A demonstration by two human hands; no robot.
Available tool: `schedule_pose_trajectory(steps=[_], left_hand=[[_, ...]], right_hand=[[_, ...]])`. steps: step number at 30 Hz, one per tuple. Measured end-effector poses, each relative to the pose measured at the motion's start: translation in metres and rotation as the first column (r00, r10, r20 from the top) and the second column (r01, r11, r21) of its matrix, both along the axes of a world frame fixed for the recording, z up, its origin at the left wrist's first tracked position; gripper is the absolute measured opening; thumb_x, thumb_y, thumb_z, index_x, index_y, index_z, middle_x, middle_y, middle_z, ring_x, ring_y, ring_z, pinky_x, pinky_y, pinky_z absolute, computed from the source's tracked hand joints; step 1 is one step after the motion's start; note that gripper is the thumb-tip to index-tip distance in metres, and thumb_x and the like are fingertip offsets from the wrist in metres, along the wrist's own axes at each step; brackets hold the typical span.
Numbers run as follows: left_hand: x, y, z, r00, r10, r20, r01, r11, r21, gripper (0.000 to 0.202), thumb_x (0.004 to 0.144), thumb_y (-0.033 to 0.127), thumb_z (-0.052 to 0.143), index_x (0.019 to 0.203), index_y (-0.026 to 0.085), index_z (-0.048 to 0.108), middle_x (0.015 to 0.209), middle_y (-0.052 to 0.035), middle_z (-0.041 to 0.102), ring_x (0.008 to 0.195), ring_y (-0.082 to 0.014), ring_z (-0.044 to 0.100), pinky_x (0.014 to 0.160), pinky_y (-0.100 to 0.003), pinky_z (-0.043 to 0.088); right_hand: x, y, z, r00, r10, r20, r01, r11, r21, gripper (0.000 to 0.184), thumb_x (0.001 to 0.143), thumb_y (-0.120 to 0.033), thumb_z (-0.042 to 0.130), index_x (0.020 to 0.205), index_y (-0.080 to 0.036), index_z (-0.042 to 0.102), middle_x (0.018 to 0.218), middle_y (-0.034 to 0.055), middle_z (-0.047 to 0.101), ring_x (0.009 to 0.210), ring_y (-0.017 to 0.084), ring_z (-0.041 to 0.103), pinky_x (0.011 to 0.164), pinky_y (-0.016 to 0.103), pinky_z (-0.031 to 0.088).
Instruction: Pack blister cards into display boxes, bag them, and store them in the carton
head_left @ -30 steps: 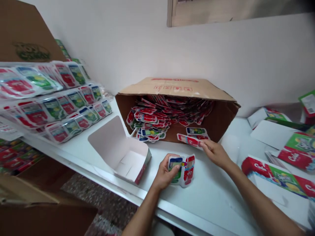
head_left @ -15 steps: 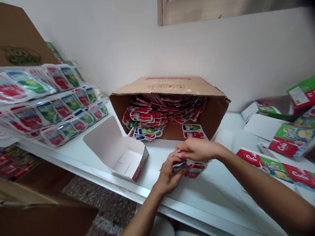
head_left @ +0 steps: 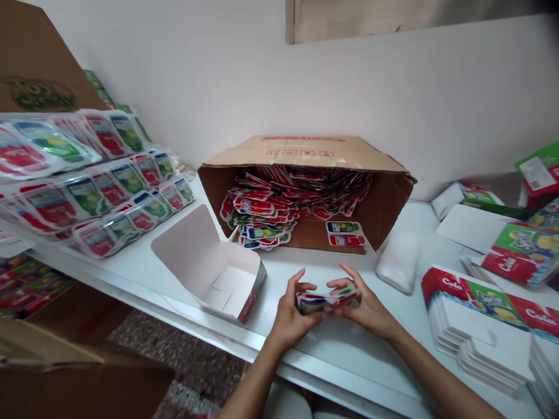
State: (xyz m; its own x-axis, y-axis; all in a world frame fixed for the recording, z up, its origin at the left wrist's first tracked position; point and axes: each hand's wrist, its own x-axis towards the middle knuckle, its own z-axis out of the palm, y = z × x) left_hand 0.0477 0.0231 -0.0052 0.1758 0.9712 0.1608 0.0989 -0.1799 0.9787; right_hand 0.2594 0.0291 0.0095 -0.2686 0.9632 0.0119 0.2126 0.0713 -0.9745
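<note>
Between my two hands, low over the white table, is a small stack of can-shaped candy packets (head_left: 321, 301), slightly blurred. My left hand (head_left: 293, 311) grips its left end, thumb below and fingers curled above. Around the right end are the fingers of my right hand (head_left: 360, 299), with the index finger raised. Behind them a cardboard box (head_left: 305, 152) lies on its side, its opening toward me, with many red and green packets (head_left: 266, 206) piled inside. One loose double packet (head_left: 345, 234) rests on its lower flap. Left of my hands stands an open white carton (head_left: 227, 285) with nothing inside.
Clear-wrapped rows of packets (head_left: 96, 192) are stacked at the left. On the right lie a white wrapped bundle (head_left: 398, 262), a pile of flat printed cartons (head_left: 484, 326) and more folded cartons (head_left: 515, 250). The table's front edge (head_left: 209, 337) runs below my hands; brown boxes stand beneath.
My right hand has come down from above the stack to its right end. The packets are now gathered between both hands. The view has shifted slightly.
</note>
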Motion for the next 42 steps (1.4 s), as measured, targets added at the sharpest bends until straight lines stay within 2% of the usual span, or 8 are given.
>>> schedule_pose_trajectory(steps=[6,10,16,20,24,32,37,42], left_hand=[[-0.001,0.004,0.002,0.985,0.171,-0.03,-0.167,0.982,0.092,0.012,0.073,0.024,0.073,0.082,0.017,0.071,0.104,-0.0098,0.069,0.099,-0.0249,0.064,0.089,-0.034,0.049],[-0.003,0.011,0.005,0.98,-0.004,0.199,0.046,0.978,-0.205,0.058,0.061,0.026,0.083,0.115,0.017,0.063,0.099,-0.0065,0.072,0.085,-0.0206,0.068,0.077,-0.029,0.052],[-0.005,0.014,-0.001,0.985,-0.085,0.149,0.107,0.983,-0.152,0.022,0.079,0.033,0.071,0.089,0.013,0.072,0.085,-0.005,0.073,0.078,-0.0177,0.064,0.073,-0.025,0.048],[-0.006,0.01,0.0,0.99,-0.131,0.053,0.134,0.989,-0.065,0.019,0.081,0.032,0.069,0.085,0.014,0.072,0.076,-0.0033,0.07,0.068,-0.0145,0.059,0.064,-0.023,0.044],[-0.008,0.008,0.001,0.988,-0.142,0.063,0.147,0.987,-0.071,0.021,0.081,0.033,0.068,0.088,0.014,0.07,0.076,-0.0035,0.069,0.066,-0.0138,0.057,0.062,-0.023,0.043],[-0.008,0.01,0.001,0.999,-0.047,-0.023,0.048,0.998,0.046,0.017,0.079,0.032,0.07,0.077,0.016,0.064,0.096,-0.0086,0.067,0.099,-0.0241,0.061,0.088,-0.034,0.047],[-0.01,0.011,0.0,0.985,0.123,-0.124,-0.097,0.976,0.197,0.01,0.077,0.025,0.069,0.079,0.017,0.066,0.154,-0.0123,0.026,0.145,-0.0337,0.016,0.115,-0.049,0.018],[-0.005,0.012,-0.008,0.99,0.112,0.09,-0.118,0.991,0.069,0.026,0.077,0.026,0.071,0.096,0.018,0.056,0.125,-0.0131,0.055,0.114,-0.0254,0.057,0.098,-0.039,0.044]], right_hand=[[-0.016,0.0,-0.015,0.973,-0.204,0.107,0.174,0.956,0.237,0.029,0.081,-0.045,0.066,0.097,-0.021,0.06,0.086,0.0031,0.07,0.08,0.02,0.064,0.077,0.031,0.051],[-0.016,-0.003,-0.015,0.988,-0.135,0.08,0.118,0.975,0.187,0.031,0.082,-0.047,0.065,0.097,-0.021,0.059,0.082,0.0023,0.071,0.076,0.019,0.065,0.073,0.029,0.052],[0.012,0.052,0.002,0.994,0.038,0.107,-0.055,0.985,0.164,0.057,0.092,-0.063,0.032,0.119,-0.021,0.059,0.116,0.0117,0.067,0.105,0.026,0.063,0.094,0.042,0.049],[0.035,0.12,0.003,0.814,-0.172,0.555,0.029,0.966,0.257,0.08,0.061,-0.062,0.073,0.13,-0.024,0.055,0.139,0.0135,0.05,0.136,0.037,0.035,0.112,0.053,0.026],[0.042,0.149,-0.007,0.736,-0.168,0.656,0.006,0.971,0.241,0.079,0.045,-0.046,0.085,0.116,-0.019,0.066,0.128,0.0196,0.058,0.127,0.046,0.041,0.106,0.058,0.03],[0.01,0.086,-0.006,0.901,0.023,0.434,-0.131,0.967,0.22,0.045,0.094,-0.046,0.036,0.111,-0.018,0.067,0.1,0.0096,0.07,0.094,0.025,0.064,0.084,0.037,0.051],[-0.001,0.044,0.007,0.969,0.247,0.016,-0.247,0.969,-0.016,0.043,0.093,-0.049,0.046,0.123,-0.022,0.062,0.11,0.0057,0.07,0.1,0.025,0.063,0.089,0.038,0.05],[0.004,0.028,-0.003,0.95,0.245,-0.191,-0.251,0.968,-0.007,0.067,0.085,-0.072,0.039,0.121,-0.021,0.063,0.121,0.0122,0.065,0.111,0.031,0.06,0.1,0.046,0.043]])
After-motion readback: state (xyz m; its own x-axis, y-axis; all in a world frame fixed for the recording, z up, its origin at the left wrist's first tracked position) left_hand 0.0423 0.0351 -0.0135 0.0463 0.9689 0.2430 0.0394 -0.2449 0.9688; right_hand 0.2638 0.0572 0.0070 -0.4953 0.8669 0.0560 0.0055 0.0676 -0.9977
